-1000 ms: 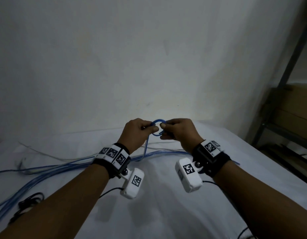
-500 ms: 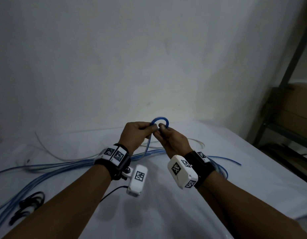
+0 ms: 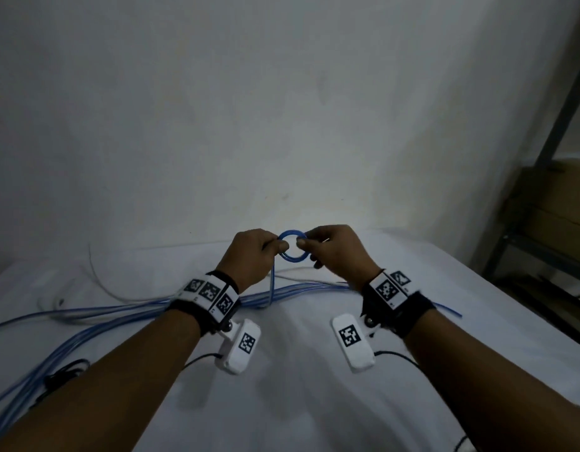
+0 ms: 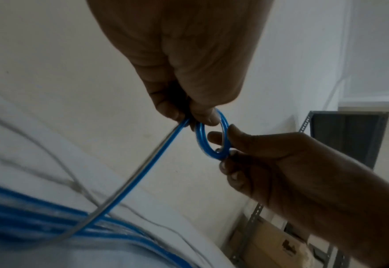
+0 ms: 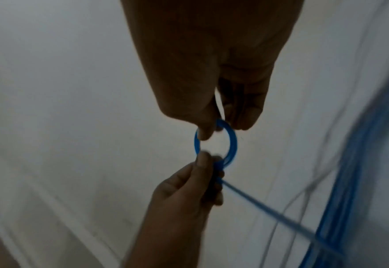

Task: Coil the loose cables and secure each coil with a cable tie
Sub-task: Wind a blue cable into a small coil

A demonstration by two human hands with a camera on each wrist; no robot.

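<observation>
A small tight coil of blue cable (image 3: 292,246) (image 4: 212,139) (image 5: 229,143) is held up above the white table (image 3: 298,386). My left hand (image 3: 261,252) (image 4: 189,112) pinches the coil's left side between thumb and fingers. My right hand (image 3: 327,247) (image 5: 216,125) pinches its right side. From the left hand's grip the cable's free length (image 3: 271,282) (image 4: 140,166) drops to a bundle of loose blue cables (image 3: 119,318) lying across the table. No cable tie shows in any view.
Thin grey cables (image 3: 99,282) lie at the table's far left. A black cord (image 3: 65,375) sits near the left edge. A white wall (image 3: 249,109) stands close behind. A metal rack with cardboard boxes (image 3: 556,216) stands to the right.
The right hand has turned back palm-down and shifted to the coil's right side. The coil now faces me as a full ring. The loose cables have shifted slightly on the table.
</observation>
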